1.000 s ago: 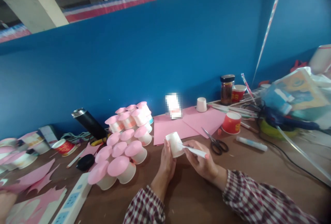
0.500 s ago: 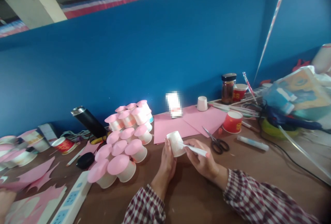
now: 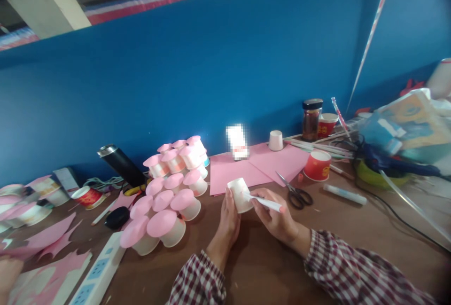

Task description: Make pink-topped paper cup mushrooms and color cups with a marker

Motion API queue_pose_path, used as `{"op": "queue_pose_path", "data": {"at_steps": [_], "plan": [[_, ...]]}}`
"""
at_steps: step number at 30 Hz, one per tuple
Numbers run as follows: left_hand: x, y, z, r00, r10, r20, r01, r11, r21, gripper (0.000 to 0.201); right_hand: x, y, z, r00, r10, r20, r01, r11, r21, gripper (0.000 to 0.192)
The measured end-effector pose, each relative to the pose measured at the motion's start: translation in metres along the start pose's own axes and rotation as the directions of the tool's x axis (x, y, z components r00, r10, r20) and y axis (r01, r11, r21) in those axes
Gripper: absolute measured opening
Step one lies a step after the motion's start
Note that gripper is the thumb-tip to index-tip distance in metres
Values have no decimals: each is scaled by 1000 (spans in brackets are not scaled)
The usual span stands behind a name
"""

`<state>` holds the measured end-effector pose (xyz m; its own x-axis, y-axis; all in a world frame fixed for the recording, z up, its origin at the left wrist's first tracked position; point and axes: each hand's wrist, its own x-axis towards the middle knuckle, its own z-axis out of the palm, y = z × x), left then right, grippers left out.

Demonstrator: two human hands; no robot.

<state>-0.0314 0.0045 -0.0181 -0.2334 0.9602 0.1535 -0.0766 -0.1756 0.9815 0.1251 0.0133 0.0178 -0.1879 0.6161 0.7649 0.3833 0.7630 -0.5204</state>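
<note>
We see both forearms, in checked sleeves, come up from the bottom edge and meet over the brown desk [image 3: 268, 267] a little below the middle of the view. The left hand [image 3: 228, 222] stands upright on its edge, palm turned inward, fingers curled around the near side of a small white paper cup [image 3: 240, 194], which it grips and holds tilted just above the desk. The right hand [image 3: 276, 218] lies at 3 o'clock of the cup, wrist low, knuckles up, clenched around a white pen [image 3: 265, 203] with a pink end; the pen's tip touches the cup's side wall.

At 12 o'clock of the cup, pink paper sheets [image 3: 246, 168] lie flat on the desk. Black-handled scissors [image 3: 296, 194] lie just beside the right hand at 2 o'clock, and a red paper cup [image 3: 317, 165] stands farther out the same way. A white glue stick [image 3: 345, 194] lies at 3 o'clock, well apart. At 9 o'clock, a cluster of cups topped with pink discs [image 3: 165, 201] stands near the left hand. A white power strip [image 3: 95, 272] lies at 8 o'clock.
</note>
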Motion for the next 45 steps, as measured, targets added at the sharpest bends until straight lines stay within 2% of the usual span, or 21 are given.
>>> {"op": "queue_pose_path", "data": {"at_steps": [2,10,15,20,23,27,34,39,45], "plan": [[-1,-4,-2,998,59,4,-59,996,74,77,0,1,0,1000,5,10,-5,1000,1,15],[-1,-9,-1,992,127,17,-128,981,143,62,1,-1,-1,1000,-2,-10,2,1000,-22,14],[-2,0,1,999,48,-27,-46,997,65,56,3,-2,-2,1000,6,-26,-7,1000,-22,14],[-4,16,13,987,-128,-98,116,986,-121,46,3,-1,-2,999,8,-32,-9,999,-32,12],[-4,22,19,976,-189,-107,175,976,-132,47,3,-1,-2,999,2,-39,-3,999,-36,11],[-2,22,21,979,-194,-64,184,974,-134,52,5,-2,-3,999,6,-46,-8,999,-38,12],[-2,21,21,992,-128,-12,127,989,-76,48,5,-2,-4,999,21,-32,-22,999,-25,13],[-2,28,24,994,-91,62,91,996,2,48,5,-2,-4,999,36,-30,-36,999,-7,11],[-4,36,25,993,-70,90,67,997,36,47,6,-3,-5,999,35,-35,-35,999,-8,10]]}}
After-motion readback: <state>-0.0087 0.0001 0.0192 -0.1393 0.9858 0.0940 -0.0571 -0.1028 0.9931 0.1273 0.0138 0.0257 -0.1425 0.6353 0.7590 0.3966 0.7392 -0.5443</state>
